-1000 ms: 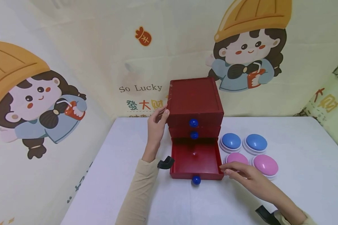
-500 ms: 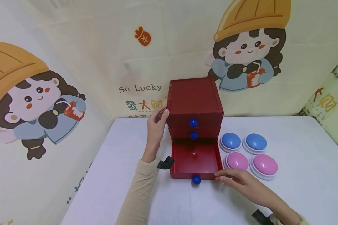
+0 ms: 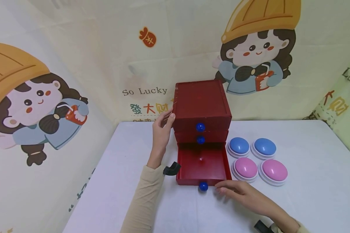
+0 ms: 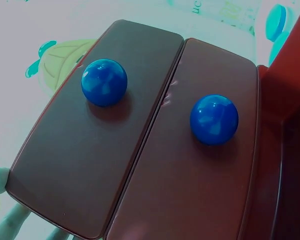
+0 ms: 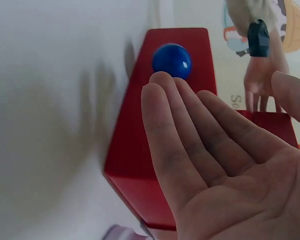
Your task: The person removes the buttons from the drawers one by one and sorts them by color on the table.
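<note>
A dark red chest of drawers (image 3: 202, 98) stands on the table, its bottom drawer (image 3: 189, 182) pulled out with nothing in it. Two upper drawers are pushed in; their blue knobs (image 4: 104, 82) show large in the left wrist view. My left hand (image 3: 162, 132) rests against the chest's left side, fingers straight. Just in front of the open drawer, at its right corner, is my right hand (image 3: 243, 194), holding nothing. The right wrist view shows its fingers (image 5: 162, 125) extended, tips pointing at the round blue knob (image 5: 172, 61) of that drawer.
Right of the chest sit two blue domed buttons (image 3: 239, 145) on white bases, with two pink ones (image 3: 246, 167) in front of them. The table (image 3: 96, 194) has a white cover. Behind it hangs a cloth (image 3: 113, 61) printed with cartoon figures.
My right hand has moved left and nearer to me, from the drawer's right side to its front, close to the knob. The left hand, chest and drawer have stayed in place.
</note>
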A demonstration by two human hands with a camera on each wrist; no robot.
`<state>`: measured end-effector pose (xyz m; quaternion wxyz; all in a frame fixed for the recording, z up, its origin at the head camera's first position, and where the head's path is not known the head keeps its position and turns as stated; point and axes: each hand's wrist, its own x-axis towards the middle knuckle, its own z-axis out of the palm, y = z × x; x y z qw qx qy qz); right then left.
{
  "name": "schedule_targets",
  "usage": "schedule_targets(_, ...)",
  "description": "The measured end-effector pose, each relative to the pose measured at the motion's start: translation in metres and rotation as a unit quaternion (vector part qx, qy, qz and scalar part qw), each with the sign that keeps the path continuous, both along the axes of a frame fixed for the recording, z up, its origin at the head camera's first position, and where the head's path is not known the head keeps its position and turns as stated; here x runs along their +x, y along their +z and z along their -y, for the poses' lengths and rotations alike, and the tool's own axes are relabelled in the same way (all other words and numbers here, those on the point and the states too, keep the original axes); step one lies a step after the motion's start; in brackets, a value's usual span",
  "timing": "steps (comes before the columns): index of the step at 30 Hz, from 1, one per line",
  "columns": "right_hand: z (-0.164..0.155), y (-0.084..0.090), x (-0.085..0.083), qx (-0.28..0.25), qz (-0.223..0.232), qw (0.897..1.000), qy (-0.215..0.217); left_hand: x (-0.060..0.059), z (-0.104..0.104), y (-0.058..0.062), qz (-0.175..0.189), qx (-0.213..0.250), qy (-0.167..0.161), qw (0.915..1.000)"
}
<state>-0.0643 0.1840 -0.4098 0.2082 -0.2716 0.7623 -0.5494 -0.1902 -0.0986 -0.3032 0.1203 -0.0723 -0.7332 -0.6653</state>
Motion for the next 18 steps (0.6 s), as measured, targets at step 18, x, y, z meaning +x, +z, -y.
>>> schedule_targets(18, 0.021, -0.03, -0.007, -0.052, 0.141, 0.988, 0.019, 0.0, 0.0, 0.0, -0.004, 0.004, -0.001, 1.0)
